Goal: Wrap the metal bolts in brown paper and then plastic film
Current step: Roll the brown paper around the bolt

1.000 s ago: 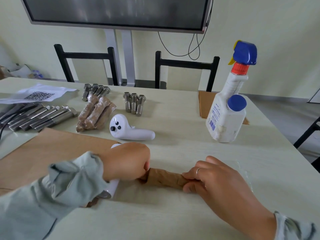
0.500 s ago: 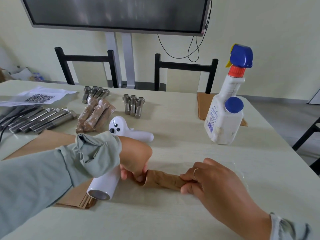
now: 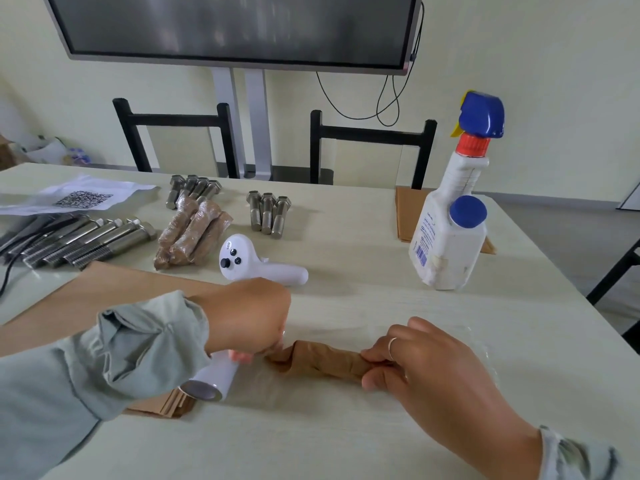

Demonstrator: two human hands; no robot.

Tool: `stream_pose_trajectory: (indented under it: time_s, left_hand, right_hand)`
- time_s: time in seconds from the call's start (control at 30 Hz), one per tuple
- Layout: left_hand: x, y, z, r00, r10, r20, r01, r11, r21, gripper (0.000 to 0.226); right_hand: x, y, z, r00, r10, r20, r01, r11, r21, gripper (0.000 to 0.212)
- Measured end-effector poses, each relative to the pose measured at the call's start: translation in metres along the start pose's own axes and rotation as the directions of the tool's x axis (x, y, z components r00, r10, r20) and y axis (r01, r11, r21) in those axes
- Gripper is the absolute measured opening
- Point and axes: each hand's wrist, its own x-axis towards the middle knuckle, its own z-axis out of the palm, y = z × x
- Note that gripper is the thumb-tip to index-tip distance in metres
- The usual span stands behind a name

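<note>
Risk: the brown-paper bundle [image 3: 325, 363] may unroll, or the plastic film [image 3: 346, 393] beneath it wrinkle — likely if either end grip slackens. The left hand [image 3: 247, 318] pinches the bundle's left end beside the film roll [image 3: 213, 377]; the right hand [image 3: 420, 367] pinches the right end, fingers curled. The bundle lies on the film on the table [image 3: 346, 445], near the front edge — bare bolts [image 3: 268, 214] wait well behind.

Both hands [image 3: 346, 348] on paper-wrapped bolt [image 3: 322, 362]
</note>
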Motion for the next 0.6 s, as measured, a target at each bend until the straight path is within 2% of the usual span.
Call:
stream_pose_trajectory:
  time_s: [0.03,0.1,0.17,0.33,0.6]
  left_hand:
    - [-0.001,0.004,0.0,0.998,-0.05,0.037,0.052,0.996,-0.067,0.016]
    - [-0.004,0.008,0.001,0.992,-0.128,-0.008,0.127,0.99,-0.058,0.019]
    - [-0.004,0.01,0.005,0.989,-0.129,-0.075,0.129,0.992,-0.002,0.017]
    - [-0.006,0.007,0.011,0.967,-0.183,-0.175,0.161,0.978,-0.13,0.018]
    - [-0.013,0.01,0.006,0.963,-0.185,-0.196,0.137,0.962,-0.234,0.019]
  right_hand:
    - [0.0,0.0,0.0,1.0,-0.001,-0.001,0.001,1.0,0.006,0.024]
    - [0.0,0.0,0.001,1.0,-0.004,-0.008,0.004,1.0,0.015,0.021]
    - [0.0,0.001,0.0,1.0,-0.008,-0.011,0.008,1.0,0.019,0.021]
    - [-0.001,0.002,-0.002,0.999,-0.038,-0.031,0.039,0.999,0.029,0.022]
    - [0.0,0.001,-0.004,0.999,-0.038,-0.031,0.039,0.999,0.012,0.027]
